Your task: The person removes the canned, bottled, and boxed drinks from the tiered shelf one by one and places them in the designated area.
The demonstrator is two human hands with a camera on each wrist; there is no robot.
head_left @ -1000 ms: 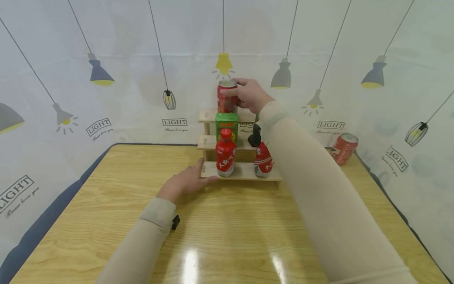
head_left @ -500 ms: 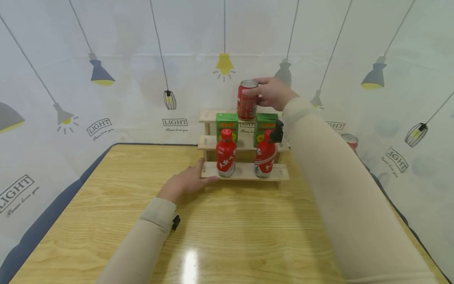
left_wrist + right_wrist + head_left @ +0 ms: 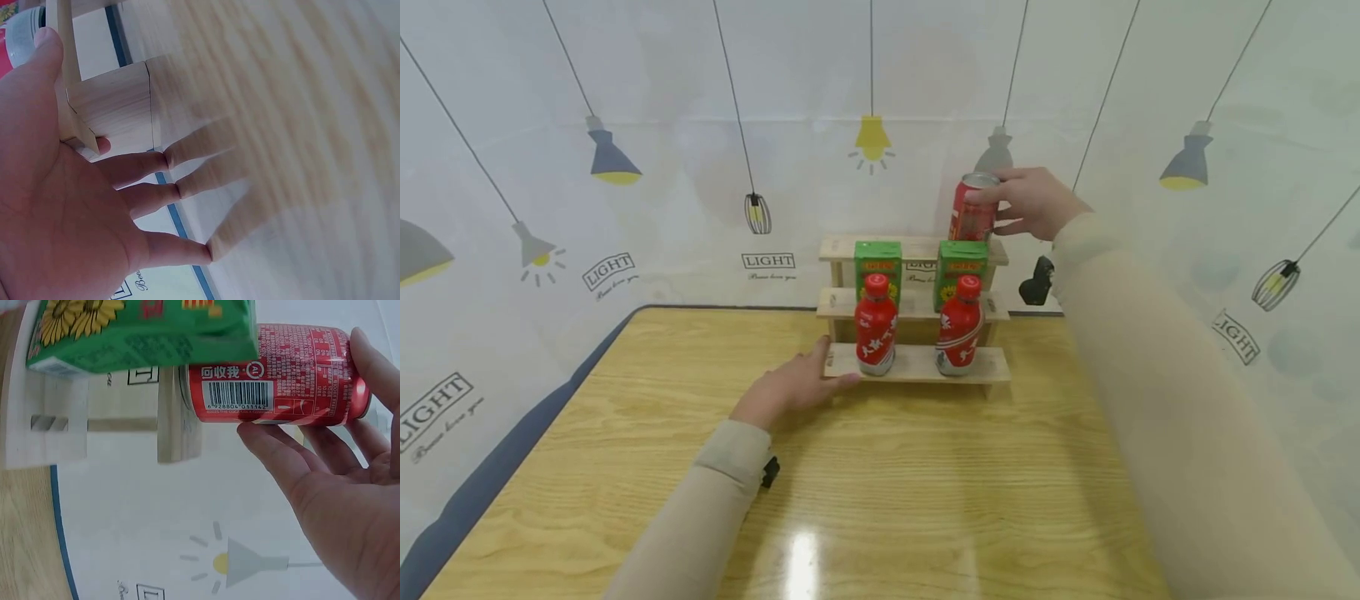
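My right hand (image 3: pixel 1037 200) holds a red Coca-Cola can (image 3: pixel 974 208) by its upper part, thumb and fingers round the sides. The can stands upright at the right end of the top tier of a three-tier wooden shelf (image 3: pixel 917 367); in the right wrist view the can's (image 3: pixel 281 375) base is right at the top board. At the shelf's lower left corner, my left hand (image 3: pixel 790 387) grips the bottom board's end. Its thumb lies along the front edge, and in the left wrist view the hand's (image 3: pixel 81 212) other fingertips touch the table.
Two green drink cartons, left (image 3: pixel 877 262) and right (image 3: pixel 962 260), stand on the middle tier. Two red bottles, left (image 3: pixel 877 329) and right (image 3: pixel 959 333), stand on the bottom tier. The wooden table (image 3: pixel 880 483) ends at a lamp-print wall covering (image 3: pixel 662 167).
My right hand has carried the can rightward from the left end of the top tier to its right end. A second can at far right is now hidden behind my arm. Left hand unmoved.
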